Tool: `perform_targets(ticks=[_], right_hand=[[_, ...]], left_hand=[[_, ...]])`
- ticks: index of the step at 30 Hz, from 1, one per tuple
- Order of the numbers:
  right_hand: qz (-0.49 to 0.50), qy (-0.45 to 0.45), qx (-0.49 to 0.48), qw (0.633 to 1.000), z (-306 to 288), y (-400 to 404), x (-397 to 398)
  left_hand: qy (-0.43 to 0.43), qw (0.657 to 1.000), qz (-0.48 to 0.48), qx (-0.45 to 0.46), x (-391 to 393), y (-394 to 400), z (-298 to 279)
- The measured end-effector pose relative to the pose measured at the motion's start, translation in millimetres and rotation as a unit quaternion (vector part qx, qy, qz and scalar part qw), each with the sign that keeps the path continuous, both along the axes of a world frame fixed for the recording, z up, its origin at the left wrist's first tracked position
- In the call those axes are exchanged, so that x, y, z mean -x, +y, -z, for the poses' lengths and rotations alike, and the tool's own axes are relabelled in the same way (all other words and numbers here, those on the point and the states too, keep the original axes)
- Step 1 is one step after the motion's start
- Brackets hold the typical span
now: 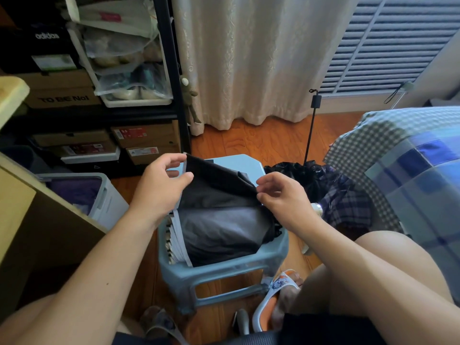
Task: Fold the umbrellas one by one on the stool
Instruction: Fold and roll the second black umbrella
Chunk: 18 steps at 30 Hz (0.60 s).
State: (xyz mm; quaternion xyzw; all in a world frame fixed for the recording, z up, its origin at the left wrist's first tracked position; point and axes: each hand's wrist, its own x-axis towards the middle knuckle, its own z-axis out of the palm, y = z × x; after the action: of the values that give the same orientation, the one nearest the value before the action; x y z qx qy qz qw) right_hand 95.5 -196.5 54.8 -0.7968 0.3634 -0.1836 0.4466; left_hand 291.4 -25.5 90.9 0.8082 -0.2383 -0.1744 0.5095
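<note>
A dark grey umbrella (221, 230) with a pale edge lies collapsed across the light blue plastic stool (224, 272). My left hand (161, 185) pinches the pale-trimmed edge of one black panel and lifts it at the stool's far left. My right hand (281, 195) pinches the same panel at its right end, near the umbrella's tip. The panel stretches taut between both hands above the rest of the canopy. A black umbrella (306, 175) with its shaft standing up and a plaid umbrella (348, 202) lie on the floor to the right of the stool.
A black shelf rack (171, 70) full of shoe boxes stands at the back left. A white storage bin (99, 195) sits left of the stool. A checked bedcover (410, 170) fills the right side. My knees and sandalled feet (276, 295) flank the stool on the wooden floor.
</note>
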Motion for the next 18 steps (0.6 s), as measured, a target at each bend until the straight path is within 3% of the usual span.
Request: perform_targets(ticks=[10, 14, 18], right_hand=[[0.084, 0.018, 0.021, 0.996, 1.2, 3.3, -13.2], [0.092, -0.013, 0.029, 0.995, -1.4, 8.3, -15.3], [0.05, -0.011, -0.045, 0.998, -1.8, 9.7, -16.3]], left_hand=[[0.005, 0.999, -0.036, 0.008, -7.7, -15.7, 7.2], [0.007, 0.999, -0.039, 0.017, -5.6, -13.0, 3.9], [0.027, 0.998, -0.037, 0.033, -3.2, -8.2, 1.1]])
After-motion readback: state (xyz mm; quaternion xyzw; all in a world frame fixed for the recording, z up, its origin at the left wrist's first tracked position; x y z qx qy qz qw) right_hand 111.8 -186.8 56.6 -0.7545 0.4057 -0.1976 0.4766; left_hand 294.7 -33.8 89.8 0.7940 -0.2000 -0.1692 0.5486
